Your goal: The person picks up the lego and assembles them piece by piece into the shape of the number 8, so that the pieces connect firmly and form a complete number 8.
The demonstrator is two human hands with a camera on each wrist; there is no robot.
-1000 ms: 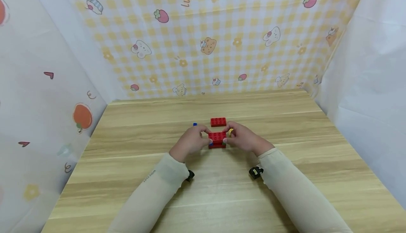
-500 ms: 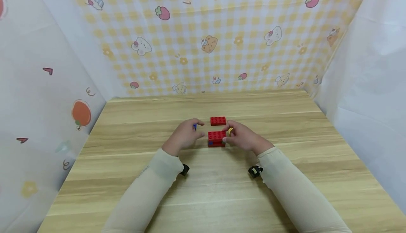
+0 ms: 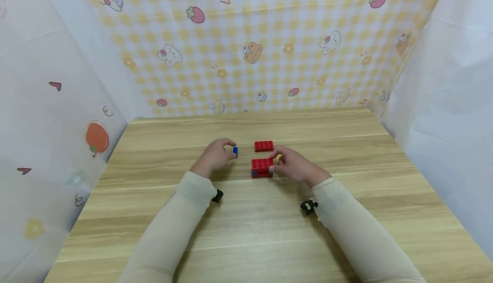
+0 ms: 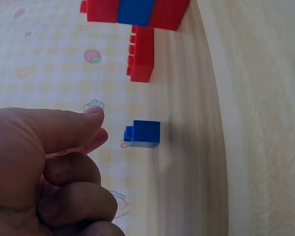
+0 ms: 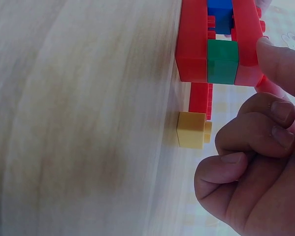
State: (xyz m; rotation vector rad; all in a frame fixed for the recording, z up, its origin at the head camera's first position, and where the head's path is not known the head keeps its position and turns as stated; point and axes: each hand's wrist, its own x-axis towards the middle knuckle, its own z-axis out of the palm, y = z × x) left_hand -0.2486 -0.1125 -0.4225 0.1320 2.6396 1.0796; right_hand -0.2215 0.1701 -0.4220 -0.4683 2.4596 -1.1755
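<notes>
A small blue brick [image 3: 235, 151] stands on the table just ahead of my left hand [image 3: 215, 156]. Thumb and forefinger are spread on either side of it in the head view; the left wrist view shows a gap between the fingertips and the blue brick. My right hand [image 3: 292, 165] pinches the right end of a brick stack [image 3: 262, 168] between thumb and forefinger, at its upper red brick [image 5: 247, 44]. Between the stack's two red bricks sit a green brick [image 5: 222, 61] at the right end and a blue one [image 5: 220, 14] at the other.
A loose red brick [image 3: 263, 146] lies behind the stack. A small yellow brick [image 3: 279, 159] stands beside the right hand, partly covered by it in the head view. A checked cloth [image 3: 215, 39] hangs behind the wooden table [image 3: 254, 236].
My left hand has let go of the stack's left end and moved left to the small blue brick. The right hand has kept its hold on the stack.
</notes>
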